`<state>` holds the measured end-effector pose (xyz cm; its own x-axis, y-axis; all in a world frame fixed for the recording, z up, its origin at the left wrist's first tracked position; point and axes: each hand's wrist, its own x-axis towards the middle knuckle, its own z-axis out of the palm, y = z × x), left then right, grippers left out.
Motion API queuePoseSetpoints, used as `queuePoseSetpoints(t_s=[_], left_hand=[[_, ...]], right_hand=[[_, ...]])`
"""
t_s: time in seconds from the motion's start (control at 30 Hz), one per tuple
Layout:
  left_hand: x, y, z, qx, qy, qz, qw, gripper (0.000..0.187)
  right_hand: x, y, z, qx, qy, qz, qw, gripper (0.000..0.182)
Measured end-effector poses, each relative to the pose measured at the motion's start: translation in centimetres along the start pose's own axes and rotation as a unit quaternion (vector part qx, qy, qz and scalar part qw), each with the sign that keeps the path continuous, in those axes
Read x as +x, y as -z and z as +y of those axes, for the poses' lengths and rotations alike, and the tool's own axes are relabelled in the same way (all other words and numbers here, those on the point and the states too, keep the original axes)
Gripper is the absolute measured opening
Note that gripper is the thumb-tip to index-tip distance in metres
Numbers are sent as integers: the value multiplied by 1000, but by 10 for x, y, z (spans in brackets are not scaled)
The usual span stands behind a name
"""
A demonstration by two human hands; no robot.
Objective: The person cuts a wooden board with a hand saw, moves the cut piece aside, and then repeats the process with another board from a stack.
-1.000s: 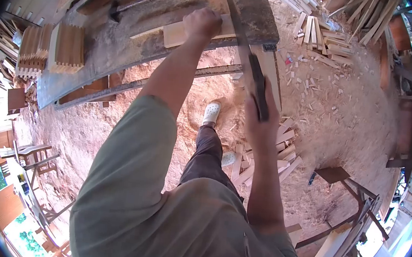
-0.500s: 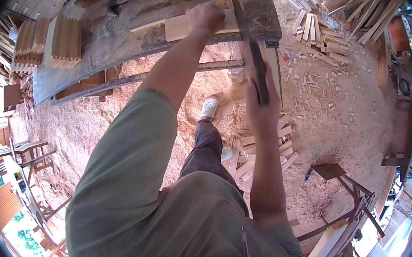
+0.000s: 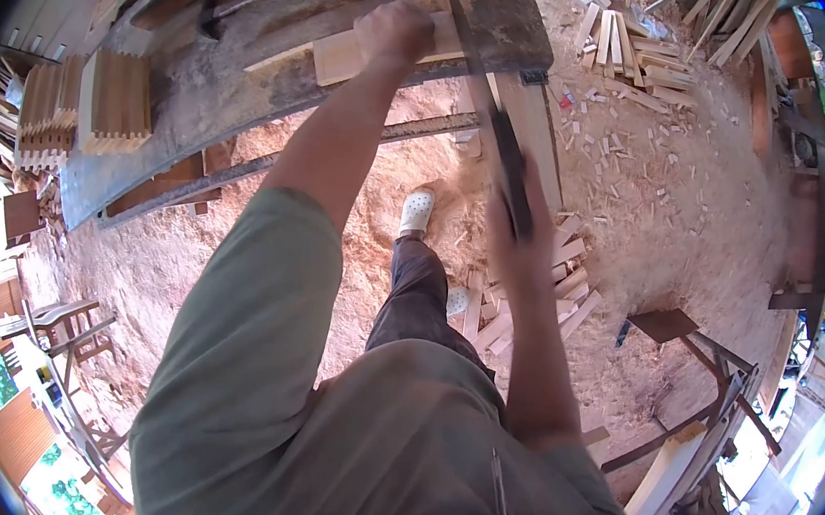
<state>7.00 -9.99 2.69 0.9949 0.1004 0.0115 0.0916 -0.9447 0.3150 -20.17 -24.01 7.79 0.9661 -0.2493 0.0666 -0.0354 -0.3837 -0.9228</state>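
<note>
My left hand (image 3: 394, 34) is closed and presses on a pale wooden board (image 3: 338, 59) that lies on the workbench (image 3: 189, 83). Its fingertips are hidden behind the knuckles. My right hand (image 3: 525, 224) is wrapped round the dark handle of a handsaw (image 3: 508, 157), smeared by motion. The saw's long thin blade points away from me and crosses the right end of the board, close to the bench's edge. A thin strip of wood (image 3: 277, 62) lies just left of the board.
Notched wooden blocks (image 3: 117, 106) are stacked on the bench's left end. A hammer-like tool (image 3: 212, 15) lies farther back. Offcuts (image 3: 643, 71) and sawdust cover the floor; more pieces (image 3: 572, 274) lie by my feet. A metal-legged stand (image 3: 667, 325) is at right.
My right hand has drawn the handsaw back toward my body. My left hand stays on the board. The whole view has shifted slightly.
</note>
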Motion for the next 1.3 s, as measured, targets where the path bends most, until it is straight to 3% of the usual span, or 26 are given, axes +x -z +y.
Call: queuePoseSetpoints(t_s=[0.07,0.17,0.23,0.37,0.4,0.47,0.6,0.67,0.8,0.83,0.87,0.97,1.07,1.13,1.2,1.3], left_hand=[[6,-2,-4,0,-10,13,1000,42],[8,-3,-4,6,-8,8,1000,41],[5,-2,-3,-5,-3,7,1000,40],[2,-1,-6,-4,-37,9,999,42],[4,-2,-8,0,-36,8,999,42],[5,-4,-5,-7,-17,21,1000,42],[2,2,-2,-5,-10,28,1000,43],[5,-2,-5,-7,-11,24,1000,43],[9,-7,-5,-12,-13,19,1000,43],[8,-6,-4,-9,-10,20,1000,43],[6,-6,-4,-5,-8,21,1000,43],[3,1,-5,-12,-26,2,1000,44],[2,4,0,11,-9,7,1000,44],[4,3,1,0,-8,13,1000,43],[3,5,-1,-9,-9,21,1000,43],[0,8,0,-7,-20,-5,1000,42]], right_hand=[[59,-19,-15,-21,-48,-22,998,54],[46,-22,-3,19,-37,-14,999,54],[-14,3,-17,48,-104,-9,993,58],[-145,58,-12,3,-141,-11,990,60],[-139,57,-13,6,-142,-13,990,60],[-109,50,-10,-34,-38,-10,999,58],[57,-23,-7,16,-52,-18,998,57],[70,-28,-4,-3,-29,-10,1000,55],[-25,1,3,46,-38,14,998,56],[-73,18,14,25,-64,6,998,57],[-112,36,-2,19,-157,-4,987,59],[-173,68,-30,-23,-157,-21,987,63],[-116,43,0,-46,-69,10,997,60],[-23,5,18,63,-85,7,994,56],[51,-19,11,36,-50,-10,998,57],[45,-18,5,36,-44,-12,998,58]])
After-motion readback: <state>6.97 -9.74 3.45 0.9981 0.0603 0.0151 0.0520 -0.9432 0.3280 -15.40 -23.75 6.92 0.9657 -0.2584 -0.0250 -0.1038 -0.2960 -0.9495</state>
